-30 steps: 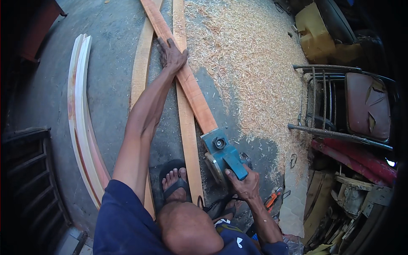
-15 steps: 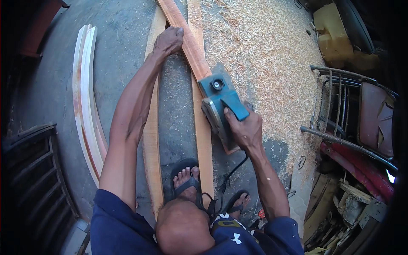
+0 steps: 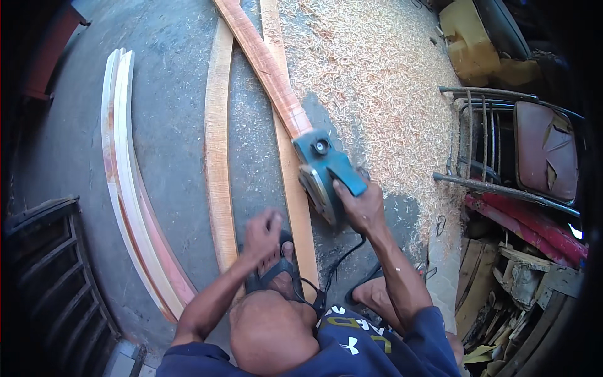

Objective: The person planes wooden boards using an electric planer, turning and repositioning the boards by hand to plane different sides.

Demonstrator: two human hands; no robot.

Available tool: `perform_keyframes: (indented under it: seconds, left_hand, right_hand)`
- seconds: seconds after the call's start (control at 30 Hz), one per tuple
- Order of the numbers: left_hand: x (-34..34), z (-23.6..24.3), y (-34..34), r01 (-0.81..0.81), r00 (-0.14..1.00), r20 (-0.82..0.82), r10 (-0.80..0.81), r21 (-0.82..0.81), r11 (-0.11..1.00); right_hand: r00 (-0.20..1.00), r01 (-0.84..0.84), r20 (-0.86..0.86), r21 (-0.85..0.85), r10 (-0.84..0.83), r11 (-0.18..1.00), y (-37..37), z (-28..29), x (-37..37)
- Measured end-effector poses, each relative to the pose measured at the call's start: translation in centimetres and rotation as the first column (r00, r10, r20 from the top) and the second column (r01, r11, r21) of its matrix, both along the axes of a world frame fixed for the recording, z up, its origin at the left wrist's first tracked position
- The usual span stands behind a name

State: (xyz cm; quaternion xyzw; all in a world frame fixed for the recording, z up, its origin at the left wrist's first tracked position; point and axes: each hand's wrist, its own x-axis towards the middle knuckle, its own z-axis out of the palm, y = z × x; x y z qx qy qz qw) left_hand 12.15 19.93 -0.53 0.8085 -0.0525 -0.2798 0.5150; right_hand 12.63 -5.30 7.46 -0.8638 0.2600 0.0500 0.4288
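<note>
My right hand [image 3: 363,204] is wrapped around the handle of a teal electric planer [image 3: 323,154]. The planer's front end rests on the near end of a reddish-brown board [image 3: 267,66], which slants up to the far left. That board lies across a long, pale brown plank [image 3: 294,188]. My left hand [image 3: 262,235] hangs in the air above my sandalled foot, off the board, its fingers smeared by motion. To its left runs a second pale brown plank [image 3: 218,144]. A black cord [image 3: 342,254] trails from the planer toward my feet.
Wood shavings [image 3: 389,107] cover the floor to the right. Several pale curved strips [image 3: 122,144] lie in a bundle at left. A metal-framed chair [image 3: 545,151] with a torn seat and a heap of scrap wood [image 3: 524,295] stand at right. A dark slatted frame [image 3: 59,270] is at lower left.
My left hand has let go of the reddish-brown board and come back toward my foot. The planer has shifted slightly nearer, at the board's near end, still in my right hand.
</note>
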Motion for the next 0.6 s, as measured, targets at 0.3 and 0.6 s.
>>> perform_keyframes:
  seconds: [0.3, 0.6]
  left_hand:
    - [-5.5, 13.3, 3.2, 0.684, 0.705, -0.300, -0.643, 0.045, 0.728]
    - [-5.2, 5.9, 1.6, 0.751, 0.597, -0.243, -0.765, -0.168, 0.639]
  right_hand:
    - [0.994, 0.053, -0.098, 0.049, -0.048, 0.997, -0.4, 0.6, -7.0]
    - [0.998, -0.066, -0.004, -0.081, 0.066, 0.995, 2.4, -0.9, 19.7]
